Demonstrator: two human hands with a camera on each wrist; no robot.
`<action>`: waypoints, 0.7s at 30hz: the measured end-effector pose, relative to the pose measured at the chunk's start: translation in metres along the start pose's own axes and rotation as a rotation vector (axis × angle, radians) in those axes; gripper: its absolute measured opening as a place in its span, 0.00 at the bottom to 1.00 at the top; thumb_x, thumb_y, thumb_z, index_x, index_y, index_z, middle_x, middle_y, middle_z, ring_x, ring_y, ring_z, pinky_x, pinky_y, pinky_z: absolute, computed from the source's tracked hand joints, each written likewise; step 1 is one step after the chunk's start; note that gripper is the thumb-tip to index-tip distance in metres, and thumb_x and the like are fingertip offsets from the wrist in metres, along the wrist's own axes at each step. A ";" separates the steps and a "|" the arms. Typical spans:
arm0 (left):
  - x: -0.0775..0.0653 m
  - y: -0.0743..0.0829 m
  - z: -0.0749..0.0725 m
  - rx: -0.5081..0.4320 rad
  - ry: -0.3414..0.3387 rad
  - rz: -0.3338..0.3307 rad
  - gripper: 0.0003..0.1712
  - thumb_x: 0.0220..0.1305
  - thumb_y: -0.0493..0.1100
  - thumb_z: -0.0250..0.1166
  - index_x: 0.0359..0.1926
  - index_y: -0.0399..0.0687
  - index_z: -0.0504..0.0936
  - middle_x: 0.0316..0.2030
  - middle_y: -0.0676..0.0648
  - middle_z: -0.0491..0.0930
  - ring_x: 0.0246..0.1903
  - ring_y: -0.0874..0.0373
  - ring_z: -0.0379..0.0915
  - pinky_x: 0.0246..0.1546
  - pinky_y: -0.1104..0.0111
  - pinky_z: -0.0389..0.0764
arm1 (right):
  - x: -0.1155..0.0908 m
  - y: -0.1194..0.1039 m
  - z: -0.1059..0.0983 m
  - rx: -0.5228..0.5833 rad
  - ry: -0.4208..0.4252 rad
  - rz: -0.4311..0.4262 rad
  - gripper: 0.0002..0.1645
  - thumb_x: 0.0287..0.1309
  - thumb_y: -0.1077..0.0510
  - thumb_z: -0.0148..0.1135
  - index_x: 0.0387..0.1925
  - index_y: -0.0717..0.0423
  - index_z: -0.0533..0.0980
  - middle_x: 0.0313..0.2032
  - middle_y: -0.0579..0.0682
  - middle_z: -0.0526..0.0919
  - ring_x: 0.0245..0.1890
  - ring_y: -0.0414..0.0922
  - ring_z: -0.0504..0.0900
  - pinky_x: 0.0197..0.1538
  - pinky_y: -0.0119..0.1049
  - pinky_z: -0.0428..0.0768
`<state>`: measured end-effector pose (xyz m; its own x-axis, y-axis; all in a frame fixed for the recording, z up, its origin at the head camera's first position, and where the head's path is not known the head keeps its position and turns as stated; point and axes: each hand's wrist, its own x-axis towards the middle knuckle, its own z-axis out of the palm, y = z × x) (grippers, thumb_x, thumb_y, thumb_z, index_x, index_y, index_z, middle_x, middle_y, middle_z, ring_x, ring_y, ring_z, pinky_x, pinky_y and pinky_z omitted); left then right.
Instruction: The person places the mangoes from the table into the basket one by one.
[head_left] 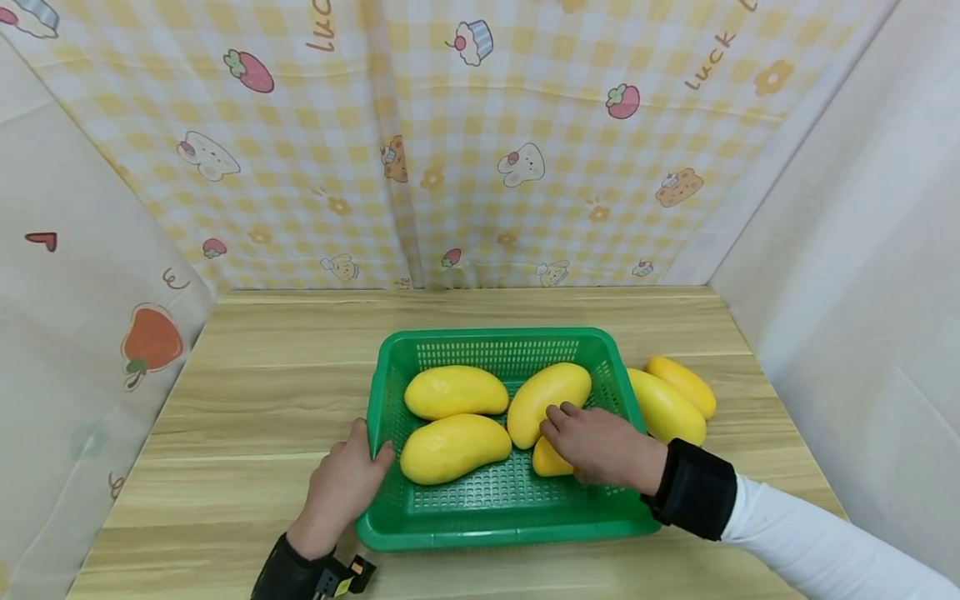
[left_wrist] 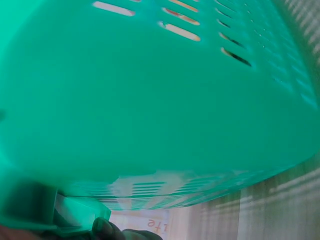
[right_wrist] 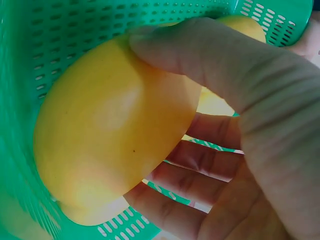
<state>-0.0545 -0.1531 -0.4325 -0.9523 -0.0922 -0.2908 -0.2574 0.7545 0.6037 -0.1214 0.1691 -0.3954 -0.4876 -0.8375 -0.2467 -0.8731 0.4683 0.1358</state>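
A green plastic basket (head_left: 517, 533) with perforated walls sits on the wooden table. My left hand (head_left: 347, 477) grips its left rim; the left wrist view is mostly filled by the basket's outer wall (left_wrist: 140, 110). Inside, my right hand (head_left: 603, 448) holds a yellow mango (right_wrist: 110, 135), thumb on one side and fingers on the other. The head view shows only this mango's left end (head_left: 551, 460). Just behind it lies another mango (head_left: 551, 396), tilted. Two more, a rear mango (head_left: 456, 392) and a front mango (head_left: 453, 450), lie side by side in the left half.
Outside the basket's right wall, a larger mango (head_left: 670, 408) and a smaller mango (head_left: 686, 385) lie together on the table (head_left: 247, 400). A checked cloth (head_left: 450, 217) hangs behind the table, with white cloth on both sides.
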 end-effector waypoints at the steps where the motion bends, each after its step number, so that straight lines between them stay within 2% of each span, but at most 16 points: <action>1: 0.000 0.000 0.000 0.000 0.001 0.001 0.24 0.68 0.45 0.54 0.52 0.27 0.64 0.19 0.45 0.71 0.14 0.56 0.70 0.13 0.65 0.69 | 0.001 0.000 0.000 -0.020 0.006 -0.012 0.26 0.40 0.56 0.77 0.41 0.56 0.74 0.33 0.50 0.69 0.28 0.43 0.64 0.25 0.30 0.68; 8: 0.002 -0.002 0.002 -0.002 0.007 0.007 0.22 0.67 0.45 0.54 0.51 0.28 0.65 0.18 0.45 0.70 0.13 0.57 0.70 0.12 0.65 0.69 | 0.005 -0.001 0.002 -0.175 0.043 -0.078 0.13 0.53 0.59 0.70 0.40 0.52 0.76 0.33 0.49 0.72 0.27 0.43 0.65 0.26 0.28 0.67; 17: 0.001 -0.004 0.002 -0.017 0.006 -0.001 0.23 0.67 0.45 0.54 0.52 0.28 0.65 0.19 0.45 0.72 0.14 0.57 0.71 0.12 0.65 0.70 | 0.012 -0.009 0.003 -0.246 0.031 -0.093 0.09 0.56 0.57 0.68 0.38 0.51 0.77 0.32 0.49 0.73 0.26 0.42 0.66 0.23 0.28 0.66; 21: 0.001 -0.003 0.002 -0.017 0.008 0.002 0.23 0.67 0.45 0.54 0.51 0.27 0.65 0.19 0.45 0.72 0.14 0.57 0.71 0.12 0.65 0.70 | 0.016 -0.010 0.007 -0.293 0.038 -0.113 0.12 0.55 0.55 0.69 0.41 0.50 0.78 0.32 0.48 0.73 0.27 0.41 0.66 0.24 0.27 0.67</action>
<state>-0.0547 -0.1544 -0.4364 -0.9542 -0.0956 -0.2836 -0.2578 0.7439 0.6166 -0.1201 0.1532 -0.4073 -0.3828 -0.8918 -0.2410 -0.8822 0.2755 0.3819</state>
